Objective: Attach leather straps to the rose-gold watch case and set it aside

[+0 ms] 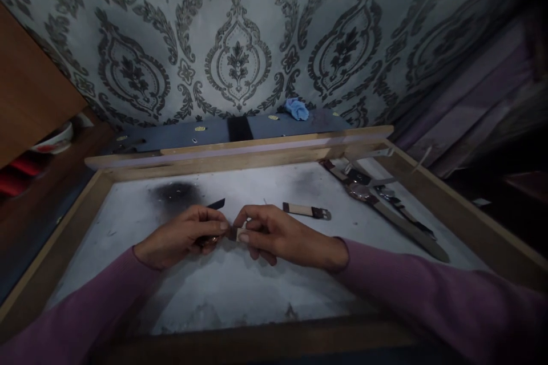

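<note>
My left hand (190,234) is closed round a shiny copper-coloured watch (210,239), mostly covered by the fingers. Close beside it, my right hand (272,234) pinches a small pale piece (241,235) between thumb and fingers; its kind is unclear. The two hands nearly meet over the white tabletop. A dark strip (216,204) sticks out behind the left hand; whether it joins the watch is hidden. Just beyond the right hand lies a watch strap piece (306,211) with a buckle, its light side up.
A raised wooden rim (240,154) surrounds the white work surface (231,296). Several watches (359,189) with straps lie at the right. A dark smudge (175,194) marks the surface at the left. Behind the rim lies a crumpled blue cloth (297,109), near the patterned wall.
</note>
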